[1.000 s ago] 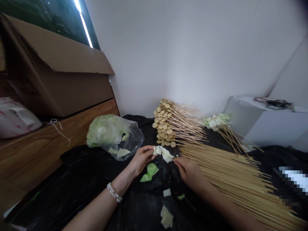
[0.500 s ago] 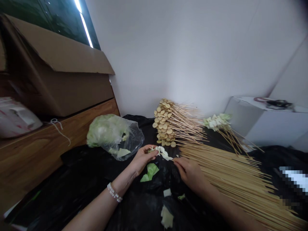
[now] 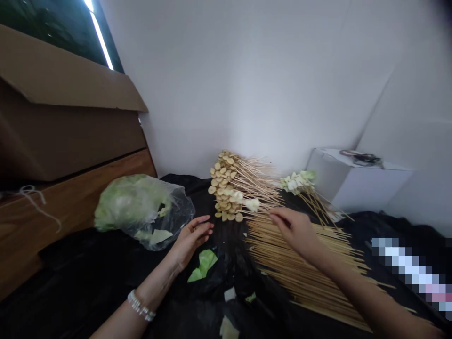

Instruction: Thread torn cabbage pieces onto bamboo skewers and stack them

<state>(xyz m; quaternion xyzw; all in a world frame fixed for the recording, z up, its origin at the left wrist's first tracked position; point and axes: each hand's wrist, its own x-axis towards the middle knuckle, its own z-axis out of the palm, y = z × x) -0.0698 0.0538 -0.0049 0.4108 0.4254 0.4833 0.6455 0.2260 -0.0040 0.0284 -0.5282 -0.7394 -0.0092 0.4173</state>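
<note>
My right hand (image 3: 293, 230) pinches a skewer threaded with pale cabbage pieces (image 3: 252, 204). The cabbage end points left, in front of a stack of skewered potato-like slices (image 3: 226, 186). My left hand (image 3: 192, 238) has its fingers apart with nothing in them, close to the mouth of a clear plastic bag of cabbage (image 3: 132, 205). Just below that hand, a torn green cabbage leaf (image 3: 204, 265) lies on black plastic sheeting (image 3: 169, 296). Under my right hand and forearm spreads a layer of bare wooden skewers (image 3: 303, 268).
A bundle of finished-looking cabbage skewers (image 3: 299, 181) rests at the back right, beside a white box (image 3: 339, 174). Leaf scraps (image 3: 229, 294) lie at the front. On the left, a cardboard box (image 3: 70, 136) stands on a wooden surface (image 3: 116, 172). A white wall rises behind.
My left hand has let go of the cabbage and opened. My right hand has carried the cabbage skewer up and away, over toward the potato-like stack. The view has turned slightly right.
</note>
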